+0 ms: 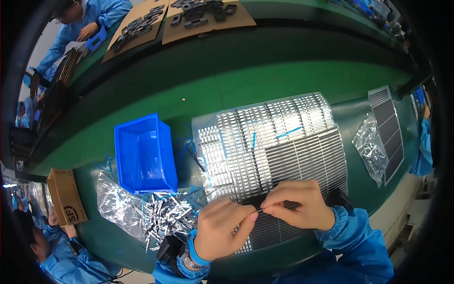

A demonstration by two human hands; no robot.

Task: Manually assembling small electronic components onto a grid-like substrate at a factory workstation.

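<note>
My left hand [224, 229] and my right hand [300, 203] meet at the fingertips, both pinched on a small thin strip [260, 210]. Fingers cover most of the strip, so its exact kind does not show. Beneath my hands lies a broad sheet [274, 118] with rows of silvery strips, with two blue strips of film on top. Its right and near part is a dark sheet [307, 161] with thin pale lines. To the left of my left hand, a loose heap of small silvery strips [168, 215] rests on the table.
An empty blue bin [146, 156] stands behind the heap, beside a clear plastic bag [120, 210]. Another clear bag [371, 149] and a dark panelled sheet [390, 128] lie at right. A cardboard box [66, 196] is at left. Co-workers sit at far left; black parts [194, 12] lie on cardboard beyond.
</note>
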